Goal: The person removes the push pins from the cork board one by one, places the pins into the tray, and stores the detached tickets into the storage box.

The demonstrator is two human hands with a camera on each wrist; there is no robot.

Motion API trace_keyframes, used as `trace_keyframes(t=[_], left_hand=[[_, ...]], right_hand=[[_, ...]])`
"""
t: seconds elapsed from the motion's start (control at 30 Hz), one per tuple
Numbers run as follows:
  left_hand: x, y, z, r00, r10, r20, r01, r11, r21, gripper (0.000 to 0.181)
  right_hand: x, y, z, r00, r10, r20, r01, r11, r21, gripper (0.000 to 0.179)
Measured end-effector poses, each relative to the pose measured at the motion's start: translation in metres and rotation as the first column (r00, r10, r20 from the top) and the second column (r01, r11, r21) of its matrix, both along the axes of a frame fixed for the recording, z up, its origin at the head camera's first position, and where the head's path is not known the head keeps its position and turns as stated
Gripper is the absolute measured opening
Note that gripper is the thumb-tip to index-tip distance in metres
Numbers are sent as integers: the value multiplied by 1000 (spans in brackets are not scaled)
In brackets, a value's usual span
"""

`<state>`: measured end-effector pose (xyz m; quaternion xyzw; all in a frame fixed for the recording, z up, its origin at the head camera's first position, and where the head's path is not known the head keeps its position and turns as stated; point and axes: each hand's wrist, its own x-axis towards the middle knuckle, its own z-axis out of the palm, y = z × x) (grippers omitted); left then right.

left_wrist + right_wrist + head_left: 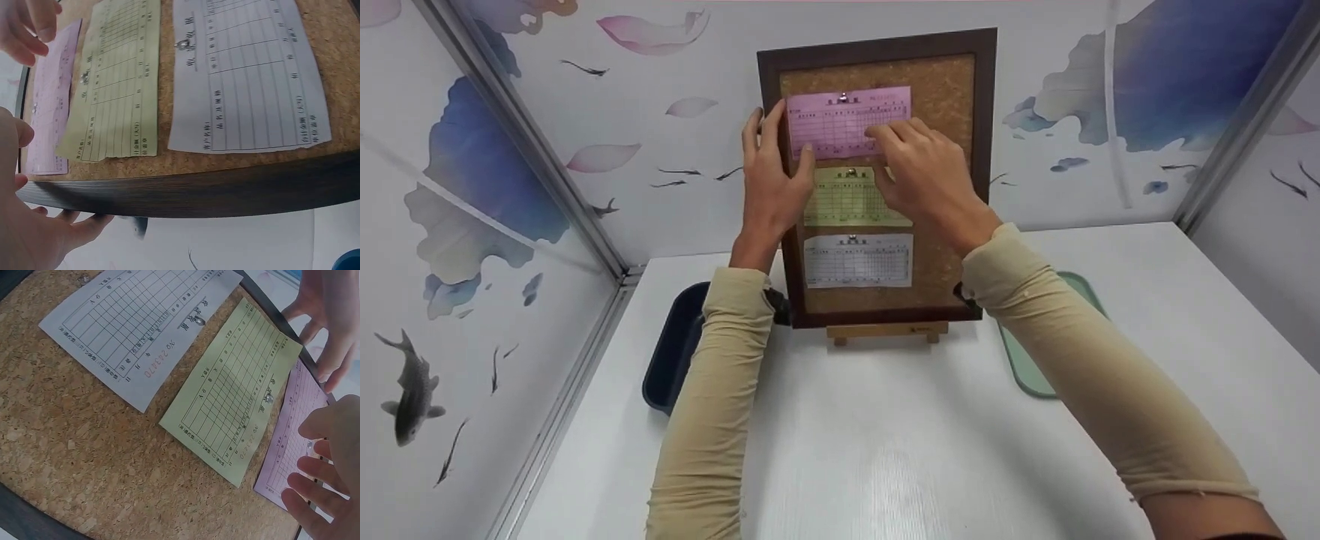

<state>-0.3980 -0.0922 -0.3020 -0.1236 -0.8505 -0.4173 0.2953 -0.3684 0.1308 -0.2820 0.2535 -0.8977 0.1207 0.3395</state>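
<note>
A dark-framed cork board (945,247) stands upright, with a pink form slip (829,127), a green one (840,199) and a white one (859,262) in a column. A silver pin (844,97) sits at the pink slip's top edge; the green and white slips have similar pins. My left hand (772,180) grips the board's left frame edge, thumb in front by the pink slip's lower left corner, other fingers along and outside the frame. Over the pink slip's right part, my right hand (930,169) has its fingers relaxed and spread, with nothing held between them.
A small wooden easel (885,330) supports the board on a white table (870,435). To the left lies a dark blue tray (660,375), partly behind the left sleeve. A pale green tray (1030,375) is partly covered by the right arm. Printed wall panels surround the table.
</note>
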Motion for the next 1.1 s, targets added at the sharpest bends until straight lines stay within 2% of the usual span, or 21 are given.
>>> trace_keyframes(t=[0.2,0.47,0.7,0.9,1.1], left_hand=[[-4,-4,7,1000,-28,-3,28,999,44,64],[-5,-5,6,998,-62,-29,65,993,97,49],[-6,-6,4,998,-50,-22,53,993,104,40],[-6,-9,1,999,-34,-11,35,993,114,29],[-9,-9,-1,1000,-11,-18,13,993,113,23]], right_hand=[[-6,-6,7,998,7,70,-4,999,-36,38],[-14,-9,15,987,20,157,-4,995,-97,44],[-20,-17,24,980,7,197,15,994,-108,37],[-24,-23,32,977,8,211,20,991,-130,40],[-30,-27,37,978,-12,209,44,988,-150,34]])
